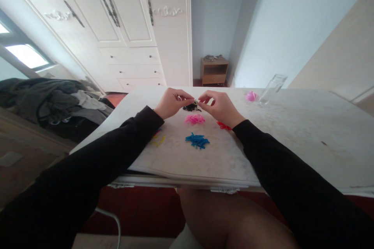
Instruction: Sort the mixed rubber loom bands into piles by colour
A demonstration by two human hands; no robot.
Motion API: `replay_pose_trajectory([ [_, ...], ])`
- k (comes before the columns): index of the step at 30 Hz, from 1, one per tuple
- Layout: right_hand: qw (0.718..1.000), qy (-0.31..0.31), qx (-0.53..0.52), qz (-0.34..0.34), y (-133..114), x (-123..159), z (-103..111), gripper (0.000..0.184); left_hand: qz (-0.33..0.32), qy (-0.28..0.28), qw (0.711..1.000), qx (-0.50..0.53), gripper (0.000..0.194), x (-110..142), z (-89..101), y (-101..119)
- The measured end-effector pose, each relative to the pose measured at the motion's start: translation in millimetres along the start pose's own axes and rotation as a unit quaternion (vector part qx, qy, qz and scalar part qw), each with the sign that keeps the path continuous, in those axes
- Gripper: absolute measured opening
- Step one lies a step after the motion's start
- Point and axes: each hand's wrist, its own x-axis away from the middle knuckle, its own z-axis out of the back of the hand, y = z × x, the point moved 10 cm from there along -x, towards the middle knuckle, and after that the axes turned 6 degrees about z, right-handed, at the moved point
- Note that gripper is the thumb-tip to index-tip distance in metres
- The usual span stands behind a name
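Observation:
My left hand (172, 103) and my right hand (218, 105) meet over the far middle of the white table, each in a pinch with fingertips nearly touching. What they hold between them is too small to make out. Right under the fingertips lies a pile of small black pieces (190, 107), partly covered by my hands. Nearer to me is a pile of pink pieces (195, 119), and closer still a pile of thin blue pieces (198, 140). Red pieces (223, 125) show beside my right wrist. A few yellow pieces (159, 140) lie by my left sleeve, which hides part of them.
A clear glass jar (272, 89) stands at the table's far right beside a pink round object (251, 96). The white table (292, 140) ends just before my legs. Dark clothes (52, 101) are heaped at left; a white wardrobe (128, 27) stands behind.

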Motion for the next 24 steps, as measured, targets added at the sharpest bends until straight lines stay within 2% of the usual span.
replay_pose_trajectory([
  [9,1.000,-0.024,-0.016,0.004,-2.1,0.8,-4.8,0.005,0.024,-0.057,0.994,0.094,0.016,3.9,-15.4,-1.5],
  [24,1.000,-0.016,-0.015,0.016,-6.4,1.4,-3.4,0.002,0.055,-0.063,0.990,0.115,0.026,4.0,-16.9,-9.3],
])
